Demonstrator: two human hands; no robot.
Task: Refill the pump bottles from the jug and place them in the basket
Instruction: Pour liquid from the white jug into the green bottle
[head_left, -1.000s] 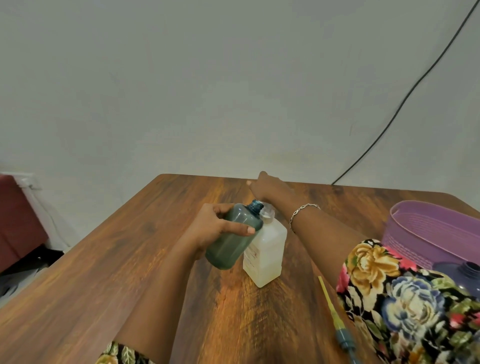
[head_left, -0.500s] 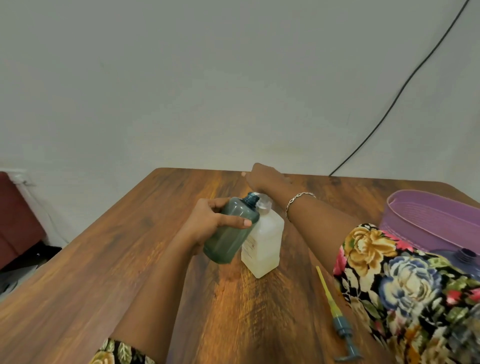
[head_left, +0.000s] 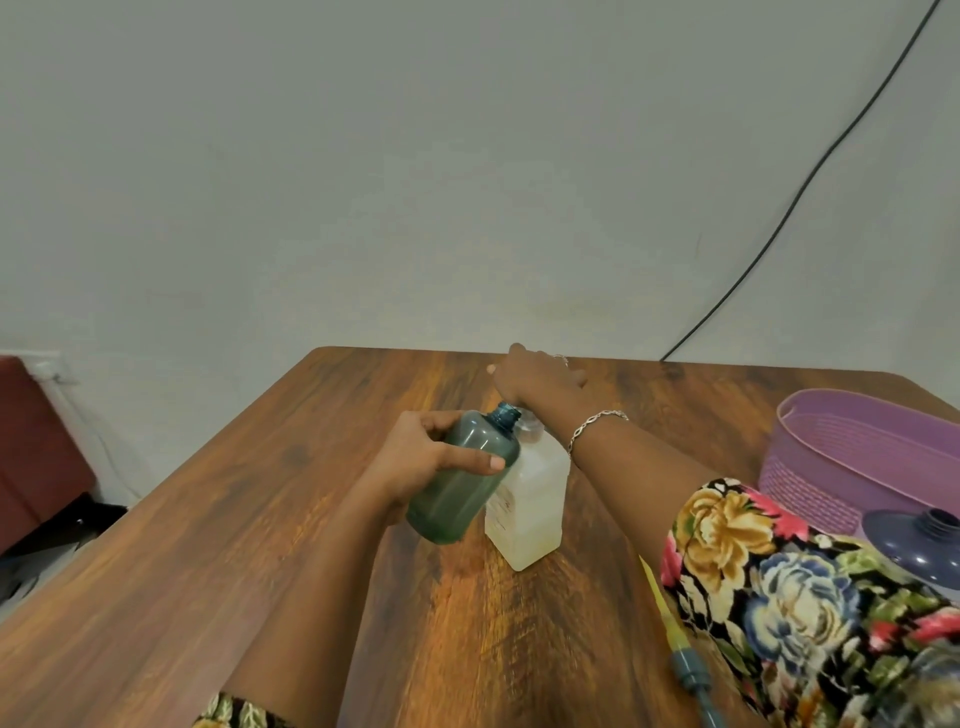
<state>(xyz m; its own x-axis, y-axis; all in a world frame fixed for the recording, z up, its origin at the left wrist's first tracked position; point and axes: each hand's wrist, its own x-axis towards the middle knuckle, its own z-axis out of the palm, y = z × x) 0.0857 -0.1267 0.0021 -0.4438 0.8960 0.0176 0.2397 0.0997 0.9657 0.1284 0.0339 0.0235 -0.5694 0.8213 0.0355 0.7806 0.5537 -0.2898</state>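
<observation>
My left hand (head_left: 421, 462) grips a translucent teal pump bottle (head_left: 462, 483) with its pump off. The bottle is tilted, and its open neck leans against the top of the white translucent jug (head_left: 527, 506). The jug stands upright mid-table. My right hand (head_left: 535, 379) reaches past the jug and lies low on the far table; its fingers point away, so what they hold is hidden. A pump head with a yellow tube (head_left: 675, 639) lies on the table by my right sleeve. The purple basket (head_left: 852, 452) stands at the right.
A dark purple bottle (head_left: 919, 551) with an open neck stands in front of the basket at the right edge. The wooden table (head_left: 260, 519) ends at a grey wall. A black cable (head_left: 779, 228) runs down the wall. Dark red furniture (head_left: 31, 447) is at the left.
Both hands and the tilted teal bottle stay almost where they were. Only the view has shifted slightly.
</observation>
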